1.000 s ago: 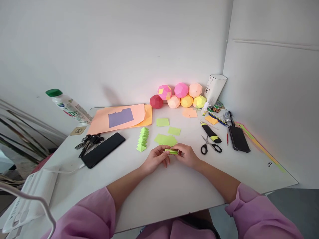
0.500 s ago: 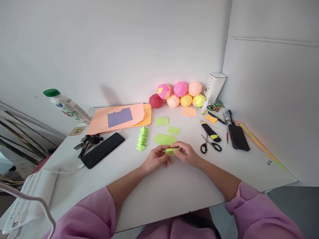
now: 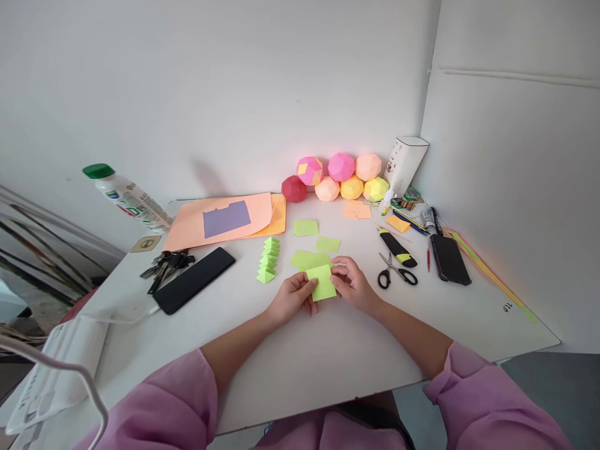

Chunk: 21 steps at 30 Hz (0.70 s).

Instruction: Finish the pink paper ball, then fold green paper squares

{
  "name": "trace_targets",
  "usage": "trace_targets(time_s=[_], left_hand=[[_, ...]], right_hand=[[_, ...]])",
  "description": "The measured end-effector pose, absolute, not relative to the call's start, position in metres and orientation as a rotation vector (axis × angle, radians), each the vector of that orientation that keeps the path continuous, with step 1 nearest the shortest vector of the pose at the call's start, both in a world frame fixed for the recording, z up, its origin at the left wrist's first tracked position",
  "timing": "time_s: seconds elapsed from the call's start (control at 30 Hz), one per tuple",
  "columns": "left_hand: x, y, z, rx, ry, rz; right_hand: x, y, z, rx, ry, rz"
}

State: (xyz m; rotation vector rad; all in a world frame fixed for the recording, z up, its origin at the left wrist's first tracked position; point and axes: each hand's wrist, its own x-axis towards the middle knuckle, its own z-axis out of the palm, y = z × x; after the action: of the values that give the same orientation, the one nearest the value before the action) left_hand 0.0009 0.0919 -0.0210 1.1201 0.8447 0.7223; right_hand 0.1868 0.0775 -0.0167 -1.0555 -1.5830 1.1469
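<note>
A small square of light green paper (image 3: 322, 284) is held up between both hands, its broad face toward me. My left hand (image 3: 291, 299) pinches its left edge with the thumb in front. At the right edge, my right hand (image 3: 352, 285) grips the same paper between thumb and fingers. Just beyond the hands lie flat green paper pieces (image 3: 305, 258), with another green piece (image 3: 328, 244) and a green rectangle (image 3: 305, 227) farther back. Left of them stands a row of folded green paper units (image 3: 268, 259), nested together.
Scissors (image 3: 396, 273), a box cutter (image 3: 397, 247) and a phone (image 3: 450, 259) lie to the right. Faceted paper balls (image 3: 341, 167) are stacked against the wall. Leftward are a black phone (image 3: 194, 280), keys (image 3: 166, 269), orange sheets (image 3: 187, 219) and a bottle (image 3: 131, 200).
The green paper, seen earlier as a narrow folded strip between my fingers, now shows as a flat square facing me. Both hands stay in nearly the same place.
</note>
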Motion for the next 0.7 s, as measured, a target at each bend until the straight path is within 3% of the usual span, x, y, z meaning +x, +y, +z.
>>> trace_targets(time_s=[0.2, 0.4, 0.7], left_hand=[[0.001, 0.093, -0.02, 1.059, 0.846, 0.776], [0.0, 0.094, -0.022, 1.044, 0.827, 0.795], [0.001, 0.09, -0.023, 1.123, 0.815, 0.771]], right_hand=[[0.191, 0.08, -0.017, -0.87, -1.932, 0.913], [0.191, 0.086, -0.027, -0.9, -1.922, 0.88], [0.184, 0.082, -0.017, -1.087, -1.47, 1.338]])
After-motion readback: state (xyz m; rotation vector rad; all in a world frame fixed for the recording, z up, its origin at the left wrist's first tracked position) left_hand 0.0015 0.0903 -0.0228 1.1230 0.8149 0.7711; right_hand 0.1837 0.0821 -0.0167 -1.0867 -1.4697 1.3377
